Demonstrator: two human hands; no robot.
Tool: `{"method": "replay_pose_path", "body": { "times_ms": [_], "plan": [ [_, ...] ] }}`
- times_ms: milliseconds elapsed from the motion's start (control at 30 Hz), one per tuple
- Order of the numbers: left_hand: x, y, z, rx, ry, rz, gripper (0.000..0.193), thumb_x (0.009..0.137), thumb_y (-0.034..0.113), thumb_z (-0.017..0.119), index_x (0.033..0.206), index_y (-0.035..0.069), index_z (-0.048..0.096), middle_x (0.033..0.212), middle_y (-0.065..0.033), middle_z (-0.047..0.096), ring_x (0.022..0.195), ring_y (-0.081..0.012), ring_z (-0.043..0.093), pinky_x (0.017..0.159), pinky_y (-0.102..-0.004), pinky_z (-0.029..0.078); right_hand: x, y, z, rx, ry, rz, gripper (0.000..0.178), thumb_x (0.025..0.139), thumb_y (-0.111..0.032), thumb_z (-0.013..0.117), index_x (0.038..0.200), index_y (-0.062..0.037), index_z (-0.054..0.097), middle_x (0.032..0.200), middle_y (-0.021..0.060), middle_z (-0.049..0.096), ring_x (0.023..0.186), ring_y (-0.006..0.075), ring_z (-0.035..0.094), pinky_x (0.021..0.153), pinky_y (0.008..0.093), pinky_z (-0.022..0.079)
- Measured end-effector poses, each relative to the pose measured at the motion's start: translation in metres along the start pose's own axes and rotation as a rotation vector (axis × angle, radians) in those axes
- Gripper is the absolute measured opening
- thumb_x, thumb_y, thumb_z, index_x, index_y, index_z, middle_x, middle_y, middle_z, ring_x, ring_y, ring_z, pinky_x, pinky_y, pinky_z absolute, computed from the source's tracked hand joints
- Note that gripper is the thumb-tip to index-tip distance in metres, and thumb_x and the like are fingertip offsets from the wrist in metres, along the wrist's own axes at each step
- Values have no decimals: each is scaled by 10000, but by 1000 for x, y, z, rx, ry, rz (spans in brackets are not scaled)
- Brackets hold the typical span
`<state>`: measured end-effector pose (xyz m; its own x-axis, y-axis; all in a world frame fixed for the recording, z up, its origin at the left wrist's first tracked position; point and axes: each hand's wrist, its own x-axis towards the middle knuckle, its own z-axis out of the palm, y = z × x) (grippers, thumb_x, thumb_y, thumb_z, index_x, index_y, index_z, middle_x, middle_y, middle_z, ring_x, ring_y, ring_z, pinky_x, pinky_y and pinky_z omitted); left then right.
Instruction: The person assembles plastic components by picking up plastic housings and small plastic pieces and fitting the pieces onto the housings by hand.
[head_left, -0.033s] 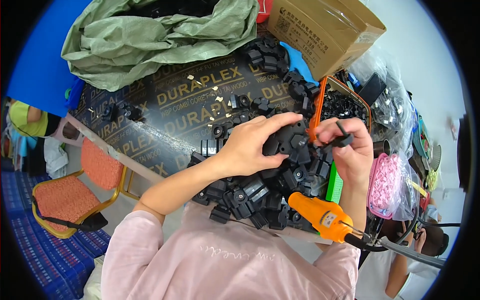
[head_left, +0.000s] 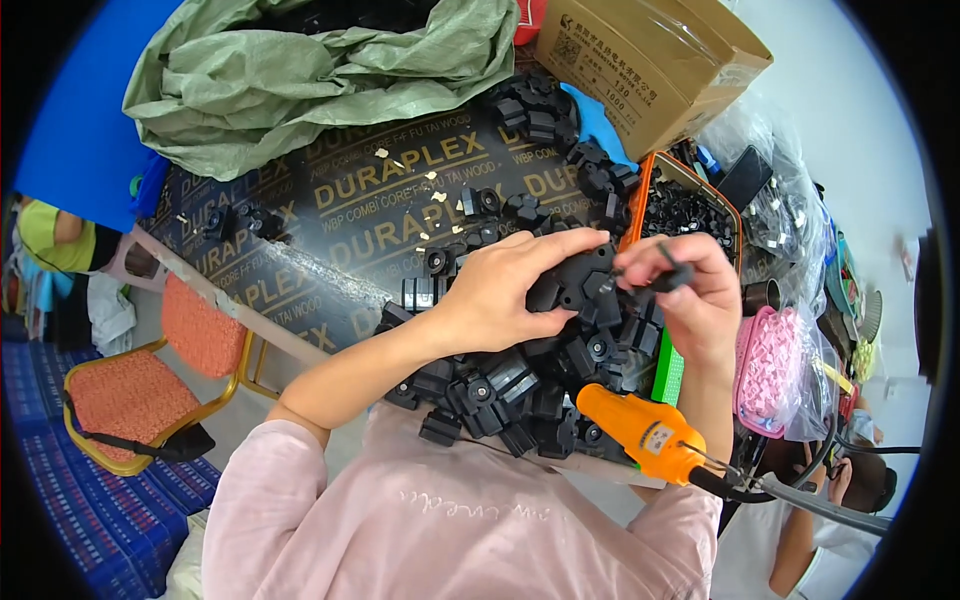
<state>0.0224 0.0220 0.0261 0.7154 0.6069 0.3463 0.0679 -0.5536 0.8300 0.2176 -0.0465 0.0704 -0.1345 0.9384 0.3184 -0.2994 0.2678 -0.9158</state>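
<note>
My left hand [head_left: 500, 292] curves around a black plastic housing [head_left: 572, 292], its thumb and fingers gripping it above the pile. Just to the right, my right hand [head_left: 708, 300] pinches a small black part with a thin stem [head_left: 672, 276]; motion smears it a little. The fingertips of that hand are close to the housing's right side, and I cannot tell if they touch it. Many similar black housings [head_left: 480, 392] lie heaped on the dark board table [head_left: 330, 215] below and around both hands.
An orange-rimmed basket [head_left: 640, 205] of small black pieces stands beyond my right hand. An orange power tool [head_left: 645, 435] hangs near my right forearm. Also around are a green basket [head_left: 671, 370], a pink basket [head_left: 741, 385], a cardboard box [head_left: 625, 85] and a green sack [head_left: 320, 100].
My right hand has shifted slightly left toward the housing, and the stemmed part has tilted in its fingers. My left hand and the housing have hardly moved.
</note>
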Motion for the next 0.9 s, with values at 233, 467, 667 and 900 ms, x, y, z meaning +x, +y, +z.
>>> {"method": "replay_pose_path", "body": {
  "times_ms": [233, 467, 667, 900],
  "plan": [
    [-7, 1, -18, 207, -160, 46, 664, 639, 208, 661, 1265, 201, 437, 1056, -33, 595, 853, -256, 555, 750, -355, 466, 2, -5, -6, -141, -16, 134, 312, 819, -7, 566, 1121, 43, 510, 983, 97, 598, 860, 133, 577, 793, 258, 455],
    [9, 9, -41, -12, -508, -66, 564, 628, 175, 704, 1144, 75, 501, 941, -110, 612, 837, -258, 590, 736, -321, 461, 16, -11, -17, -46, -160, 472, 331, 808, -85, 606, 1108, 12, 504, 869, 69, 625, 721, 71, 562, 600, 166, 423],
    [13, 7, -46, -348, -655, -107, 517, 620, 130, 728, 1086, -4, 546, 929, -103, 631, 827, -144, 589, 739, -284, 456, 23, -6, -14, -90, -257, 584, 298, 804, -116, 614, 1078, -15, 553, 836, 60, 635, 652, 34, 528, 536, 148, 388],
    [7, -5, -40, -485, -662, -44, 488, 639, 126, 724, 1072, -17, 549, 929, -82, 614, 833, -122, 566, 748, -263, 447, 22, -8, -13, -57, -375, 664, 303, 805, -115, 610, 1082, -5, 555, 859, 48, 636, 711, 58, 582, 520, 147, 397]
  ]
}}
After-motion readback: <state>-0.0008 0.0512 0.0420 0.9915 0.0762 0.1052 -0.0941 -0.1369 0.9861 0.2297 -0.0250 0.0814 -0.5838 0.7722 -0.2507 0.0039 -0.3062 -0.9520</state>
